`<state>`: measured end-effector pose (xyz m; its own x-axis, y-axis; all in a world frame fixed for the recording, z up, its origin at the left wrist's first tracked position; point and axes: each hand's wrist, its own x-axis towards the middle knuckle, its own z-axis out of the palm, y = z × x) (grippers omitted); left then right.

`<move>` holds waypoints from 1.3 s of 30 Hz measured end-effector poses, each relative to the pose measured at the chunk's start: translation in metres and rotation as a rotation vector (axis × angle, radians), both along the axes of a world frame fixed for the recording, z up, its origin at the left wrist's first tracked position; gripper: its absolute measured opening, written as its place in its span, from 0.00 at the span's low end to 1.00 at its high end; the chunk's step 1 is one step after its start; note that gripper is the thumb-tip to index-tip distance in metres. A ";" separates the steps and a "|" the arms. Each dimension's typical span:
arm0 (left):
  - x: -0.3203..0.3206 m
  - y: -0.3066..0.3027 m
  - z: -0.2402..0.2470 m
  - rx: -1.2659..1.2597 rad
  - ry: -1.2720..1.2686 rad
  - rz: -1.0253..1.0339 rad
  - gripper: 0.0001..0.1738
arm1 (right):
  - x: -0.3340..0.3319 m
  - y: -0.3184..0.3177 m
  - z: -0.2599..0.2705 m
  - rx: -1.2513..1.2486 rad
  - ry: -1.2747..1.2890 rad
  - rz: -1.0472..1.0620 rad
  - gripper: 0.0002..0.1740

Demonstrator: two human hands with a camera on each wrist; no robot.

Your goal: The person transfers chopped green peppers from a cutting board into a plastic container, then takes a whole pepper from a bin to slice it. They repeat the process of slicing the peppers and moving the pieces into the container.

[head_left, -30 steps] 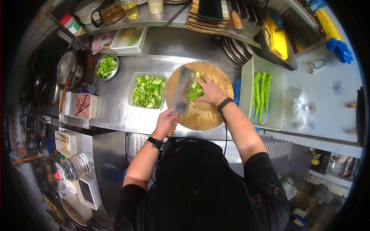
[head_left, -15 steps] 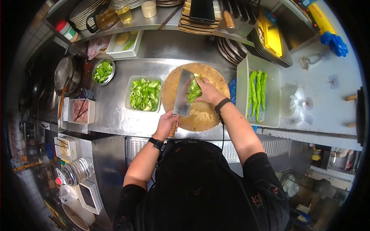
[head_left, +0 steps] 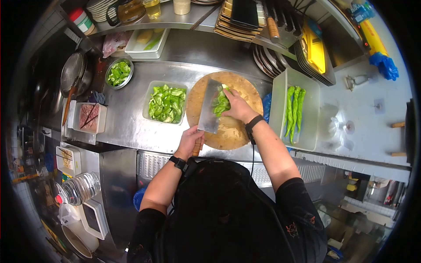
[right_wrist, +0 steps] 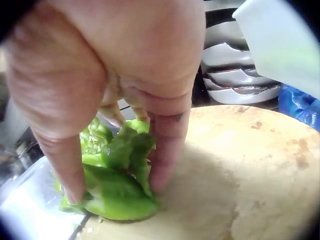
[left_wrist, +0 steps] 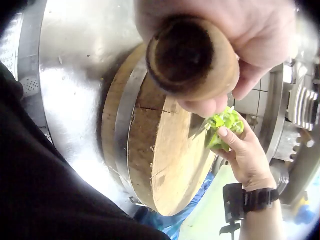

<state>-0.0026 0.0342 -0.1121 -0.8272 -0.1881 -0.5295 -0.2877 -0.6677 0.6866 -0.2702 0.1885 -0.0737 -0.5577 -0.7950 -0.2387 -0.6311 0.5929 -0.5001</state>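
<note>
My left hand (head_left: 190, 141) grips the wooden handle (left_wrist: 217, 60) of a cleaver (head_left: 207, 111). Its broad blade lies low over the left half of a round wooden chopping board (head_left: 232, 136). Right beside the blade, my right hand (head_left: 239, 106) holds a bunch of cut green pepper pieces (head_left: 221, 105) on the board. In the right wrist view, thumb and fingers reach down around the pepper pieces (right_wrist: 120, 192), with the blade at lower left. Left of the board stands a clear tub of cut green pepper (head_left: 166, 104).
To the right, a deep plastic container (head_left: 309, 136) holds several whole long green peppers (head_left: 294, 111). A bowl of cut pepper (head_left: 119, 73) and a tub of raw meat (head_left: 90, 118) with chopsticks stand at left. Stacked plates (head_left: 265, 61) and a loaded shelf (head_left: 193, 28) line the back.
The head view has shifted slightly. Both hands, the cleaver and the pepper pieces keep nearly the same places on the board.
</note>
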 end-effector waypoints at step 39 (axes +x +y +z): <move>0.027 -0.013 0.083 -1.338 0.015 -0.191 0.28 | -0.114 0.256 0.159 0.278 0.300 -0.345 0.33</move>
<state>0.0240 0.0209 -0.0293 -0.9022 -0.4307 -0.0229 -0.2868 0.5595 0.7776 -0.3842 0.4444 0.0855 -0.8514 -0.4829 -0.2046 -0.4673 0.8756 -0.1221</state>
